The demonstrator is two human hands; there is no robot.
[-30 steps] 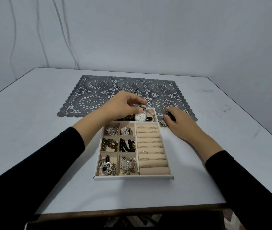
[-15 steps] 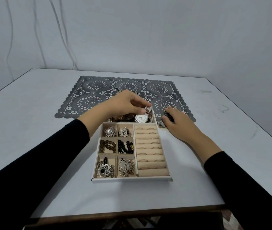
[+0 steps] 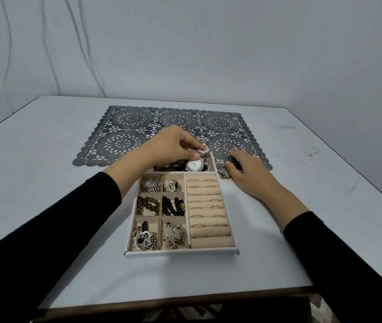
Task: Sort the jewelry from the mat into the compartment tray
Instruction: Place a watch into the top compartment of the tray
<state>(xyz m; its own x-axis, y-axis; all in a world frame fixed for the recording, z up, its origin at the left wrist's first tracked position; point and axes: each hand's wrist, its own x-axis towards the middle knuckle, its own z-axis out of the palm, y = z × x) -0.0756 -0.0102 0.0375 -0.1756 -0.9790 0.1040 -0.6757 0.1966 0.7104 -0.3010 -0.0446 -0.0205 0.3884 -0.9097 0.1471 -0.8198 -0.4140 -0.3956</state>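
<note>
Pale grey walls enclose a white table (image 3: 45,183), on whose far half lies a dark openwork lace mat (image 3: 138,129) with round medallion patterns. Nearer the viewer, its far end overlapping the mat's near edge, stands the white compartment tray (image 3: 180,252) with beige lining. Left hand (image 3: 173,145), sleeved in black to the wrist, is over the tray's far compartment, thumb and fingertips pinched closed on the metal band of a wristwatch (image 3: 196,164); the watch's white dial faces up in that compartment, beside darker pieces too crowded to identify. Right hand (image 3: 246,173) lies palm down at the tray's far right corner, over the mat's edge, fingers curled loosely about a small dark object (image 3: 233,159); whether it is actually gripped cannot be told. Just beside that hand, at the mat's near edge, lies a small metallic piece (image 3: 223,173). A thin chain (image 3: 187,128) shows on the mat behind the left hand. Six small left-side compartments hold, from far to near: two silver ornaments (image 3: 151,184), a brown bead bracelet (image 3: 147,205) beside a black bead bracelet (image 3: 173,206), and two clusters of silver and dark pieces (image 3: 144,236). Right-side padded rolls carry rows of rings (image 3: 208,201), seated in the slots between rolls
</note>
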